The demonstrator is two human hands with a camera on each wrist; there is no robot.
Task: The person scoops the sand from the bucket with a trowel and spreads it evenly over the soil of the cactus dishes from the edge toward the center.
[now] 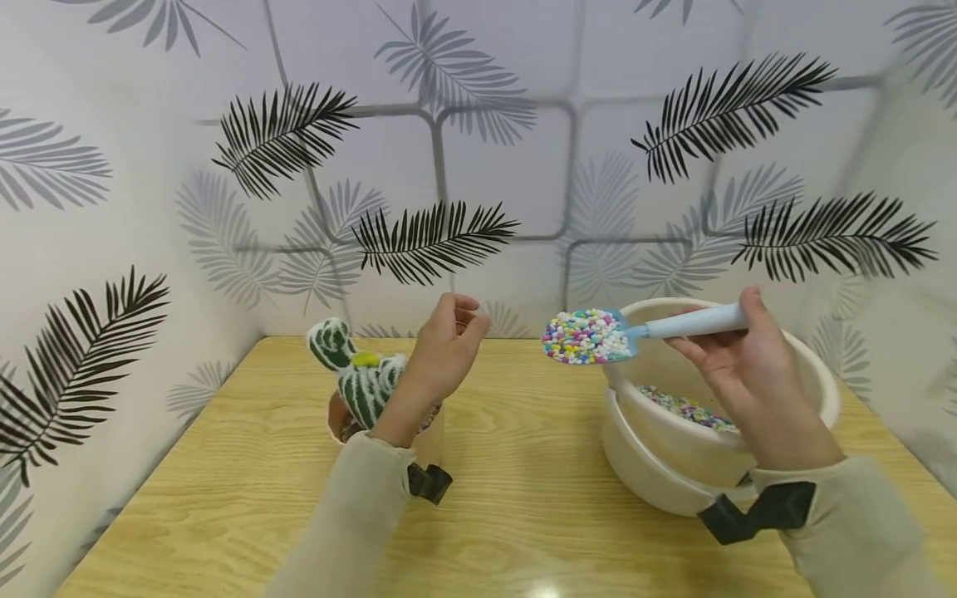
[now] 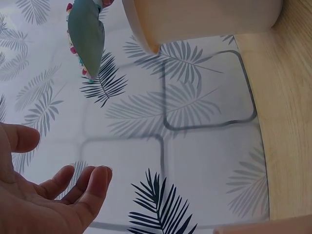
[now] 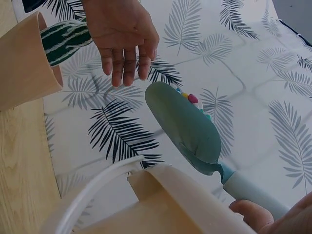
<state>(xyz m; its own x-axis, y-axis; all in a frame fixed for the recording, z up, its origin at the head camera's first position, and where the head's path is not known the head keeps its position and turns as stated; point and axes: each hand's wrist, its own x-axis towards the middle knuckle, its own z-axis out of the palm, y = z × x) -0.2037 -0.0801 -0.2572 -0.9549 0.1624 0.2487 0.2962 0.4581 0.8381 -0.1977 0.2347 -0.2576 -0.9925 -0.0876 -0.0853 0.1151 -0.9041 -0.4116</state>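
Note:
My right hand (image 1: 755,382) grips the pale blue handle of a small scoop (image 1: 691,322), held level above the left rim of a cream bucket (image 1: 826,390). Multicoloured pebbles (image 1: 586,336) heap up in its blade; more pebbles (image 1: 688,409) lie inside the bucket. In the right wrist view the blade's green underside (image 3: 187,129) shows. My left hand (image 1: 441,349) is raised beside a potted cactus (image 1: 362,390), its fingers loosely bent and holding nothing. The cactus is green with white fuzz and a yellow top piece. Its peach pot (image 3: 24,63) is partly hidden by my left wrist.
Everything stands on a light wooden table (image 1: 516,465). Leaf-patterned walls (image 1: 508,183) rise behind it and at both sides. The bucket's pale handle (image 1: 665,473) hangs down along its near side. Black straps (image 1: 758,511) are worn on both wrists.

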